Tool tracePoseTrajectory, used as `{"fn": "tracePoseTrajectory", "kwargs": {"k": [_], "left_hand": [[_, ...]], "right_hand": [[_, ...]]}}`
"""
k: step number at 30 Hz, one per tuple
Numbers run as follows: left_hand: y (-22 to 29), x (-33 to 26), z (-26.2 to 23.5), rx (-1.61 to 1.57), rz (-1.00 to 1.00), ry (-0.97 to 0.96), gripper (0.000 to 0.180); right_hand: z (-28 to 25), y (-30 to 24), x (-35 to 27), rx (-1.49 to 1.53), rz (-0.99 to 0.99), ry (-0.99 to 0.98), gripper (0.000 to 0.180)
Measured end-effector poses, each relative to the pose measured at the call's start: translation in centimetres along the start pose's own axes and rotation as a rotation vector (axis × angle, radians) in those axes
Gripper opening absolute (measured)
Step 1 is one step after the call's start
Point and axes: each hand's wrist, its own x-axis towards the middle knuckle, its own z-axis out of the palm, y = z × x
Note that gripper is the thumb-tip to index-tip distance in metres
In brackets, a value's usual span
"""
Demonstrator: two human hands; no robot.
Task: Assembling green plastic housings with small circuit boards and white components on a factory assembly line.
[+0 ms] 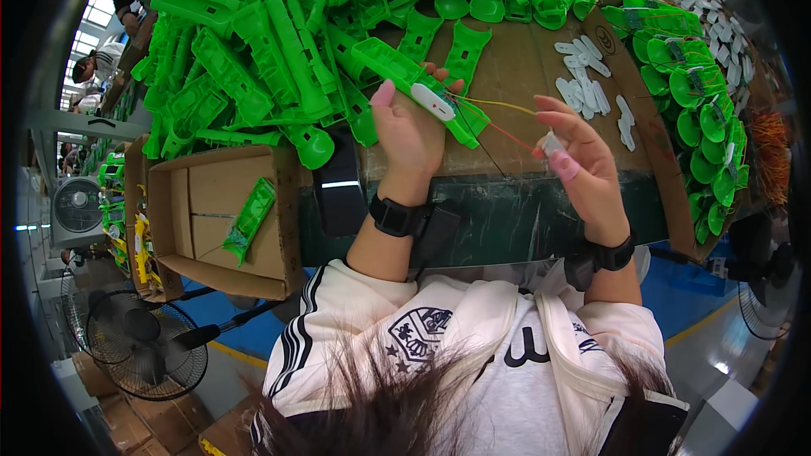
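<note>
Left hand (411,131) is wrapped around one long bright-green plastic housing (384,59) above the brown cardboard sheet (517,55), angled, I judge, so its wired end faces the right hand (589,171), whose thumb and fingers pinch one small white piece (552,143). Remotely, I count one white oval plate (432,102) against the housing and at least three thin wires: yellow (500,105), red (510,136), black (491,156).

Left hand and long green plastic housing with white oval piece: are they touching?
Touching. The head view shows the left hand gripping the green housing, fingertips showing past its far edge.
</note>
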Motion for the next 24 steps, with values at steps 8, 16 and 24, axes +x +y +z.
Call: {"fn": "tracePoseTrajectory", "kwargs": {"k": [8,16,24], "left_hand": [[-1.0,-0.6,0.5,0.243,-0.213,-0.351,0.046],[-1.7,-1.5,1.3,0.483,-0.42,-0.473,0.053],[-1.7,-1.8,1.6,0.531,-0.45,-0.511,0.052]], "right_hand": [[-0.9,-2.2,0.1,0.026,-0.256,0.238,0.044],[-0.5,-0.9,2.9,0.146,-0.046,0.244,0.033],[-1.6,-0.5,3.4,0.347,0.081,0.101,0.03]]}}
